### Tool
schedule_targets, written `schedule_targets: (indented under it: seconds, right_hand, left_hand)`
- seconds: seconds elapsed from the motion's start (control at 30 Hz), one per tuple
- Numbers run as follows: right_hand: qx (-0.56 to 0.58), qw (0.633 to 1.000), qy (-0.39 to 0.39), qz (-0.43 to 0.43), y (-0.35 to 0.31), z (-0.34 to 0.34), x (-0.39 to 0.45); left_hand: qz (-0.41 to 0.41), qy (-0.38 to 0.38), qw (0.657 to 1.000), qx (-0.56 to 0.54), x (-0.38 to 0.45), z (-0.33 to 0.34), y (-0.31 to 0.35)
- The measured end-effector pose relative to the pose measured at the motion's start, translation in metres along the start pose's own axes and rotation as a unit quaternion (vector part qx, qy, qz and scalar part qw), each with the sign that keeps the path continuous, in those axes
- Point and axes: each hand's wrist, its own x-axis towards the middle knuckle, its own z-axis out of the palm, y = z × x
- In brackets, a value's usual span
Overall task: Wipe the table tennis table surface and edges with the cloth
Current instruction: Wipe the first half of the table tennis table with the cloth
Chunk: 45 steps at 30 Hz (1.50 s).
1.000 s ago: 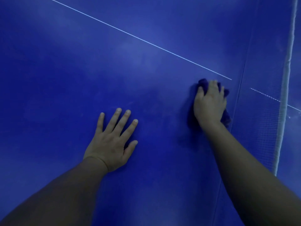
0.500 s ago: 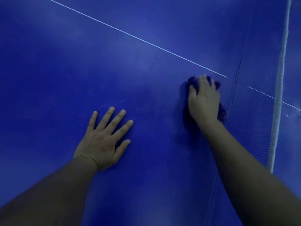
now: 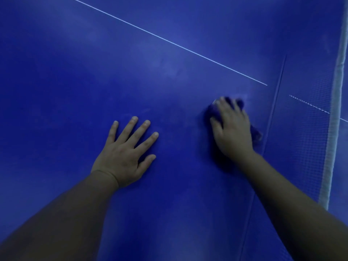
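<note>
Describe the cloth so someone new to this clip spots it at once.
On the blue table, look right toward the net. Just short of it the right hand presses on a bunched cloth. It is dark purple-blue, a shade darker than the table, peeking out around the fingers.

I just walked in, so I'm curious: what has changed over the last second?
The right hand has slid the cloth back from the white line, towards the person. The left hand stayed flat on the table, fingers spread. The net is unchanged.
</note>
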Motion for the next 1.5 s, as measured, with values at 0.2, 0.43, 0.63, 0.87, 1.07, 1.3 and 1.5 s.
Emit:
schedule_targets:
  seconds: [0.2,0.43,0.63,0.87,1.07,1.3,1.5]
  right_hand:
    - [0.003,0.997,-0.012,0.077,0.024,-0.008,-0.023]
    - [0.004,0.997,-0.036,-0.069,-0.039,0.016,-0.093]
    - [0.001,0.997,-0.068,-0.04,-0.004,0.001,-0.132]
    - [-0.003,0.994,-0.061,-0.086,-0.077,0.032,-0.177]
    - [-0.009,0.998,-0.068,-0.002,-0.032,0.019,-0.235]
    - [0.018,0.992,-0.015,0.124,-0.062,0.032,-0.204]
    - [0.014,0.997,-0.076,0.013,-0.069,0.034,-0.317]
  left_hand:
    - [0.005,0.023,1.0,-0.012,-0.001,0.001,0.001]
    - [0.026,0.047,0.998,-0.026,-0.004,-0.002,0.005]
    - [0.01,-0.029,0.998,-0.057,-0.005,-0.011,0.002]
    - [0.001,-0.054,0.997,-0.047,-0.051,-0.016,0.033]
    - [0.016,-0.071,0.997,-0.037,-0.15,0.007,0.073]
    - [0.02,-0.082,0.996,-0.02,-0.156,0.014,0.074]
    - [0.008,-0.103,0.994,-0.019,-0.157,0.01,0.071]
